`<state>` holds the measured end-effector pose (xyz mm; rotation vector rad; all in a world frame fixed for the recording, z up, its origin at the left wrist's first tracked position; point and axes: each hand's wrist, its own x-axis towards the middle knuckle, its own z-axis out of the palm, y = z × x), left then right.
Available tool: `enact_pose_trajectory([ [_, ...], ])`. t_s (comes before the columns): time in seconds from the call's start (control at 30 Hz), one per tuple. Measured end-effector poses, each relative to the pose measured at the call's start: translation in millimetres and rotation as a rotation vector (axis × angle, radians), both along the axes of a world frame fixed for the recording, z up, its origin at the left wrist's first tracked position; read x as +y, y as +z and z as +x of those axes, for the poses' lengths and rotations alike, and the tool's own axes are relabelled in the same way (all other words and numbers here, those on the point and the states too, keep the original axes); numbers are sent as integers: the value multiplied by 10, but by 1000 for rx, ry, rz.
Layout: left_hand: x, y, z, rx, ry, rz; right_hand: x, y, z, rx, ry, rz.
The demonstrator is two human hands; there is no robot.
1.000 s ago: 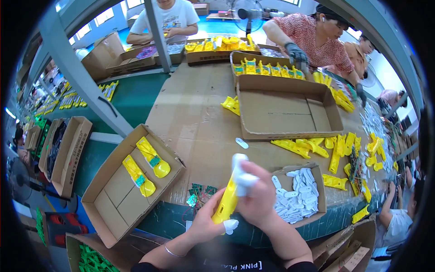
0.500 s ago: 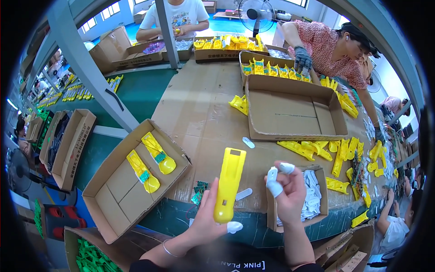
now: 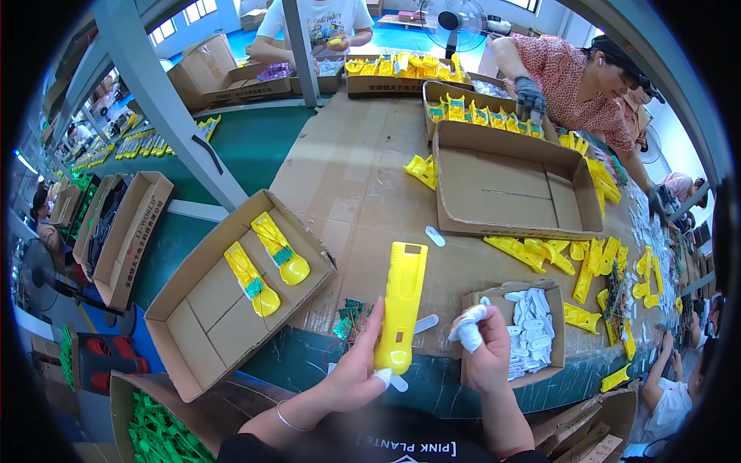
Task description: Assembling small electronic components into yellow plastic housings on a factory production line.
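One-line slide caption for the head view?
Left hand holds a yellow plastic casing upright; right hand hovers by a box of white parts.

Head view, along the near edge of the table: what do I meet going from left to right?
Open cardboard box holding two yellow pieces → small green circuit boards → left hand holding the long yellow casing → right hand with taped fingertips → small box of white parts → loose yellow parts.

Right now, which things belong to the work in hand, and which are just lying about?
In hand: left hand holds yellow casing; right hand by small box of white parts.

Lying about: empty carton, loose yellow shells, green circuit boards.
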<state>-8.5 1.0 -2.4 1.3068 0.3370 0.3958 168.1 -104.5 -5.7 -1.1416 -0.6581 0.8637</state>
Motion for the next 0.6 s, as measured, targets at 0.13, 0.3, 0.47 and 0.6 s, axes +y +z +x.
enact_pose_trajectory([
  [0.13,7,-36,-30,-81,-47,-108,51,327,-54,-440,197,4],
  [0.3,-30,-20,-37,-131,-52,-147,150,329,-78,-1248,489,-4],
  [0.47,-11,-111,-91,-146,-31,-159,-69,309,-184,-1165,834,21],
  [0.6,6,-121,-96,-101,16,-86,-197,263,-74,-889,928,-20],
])
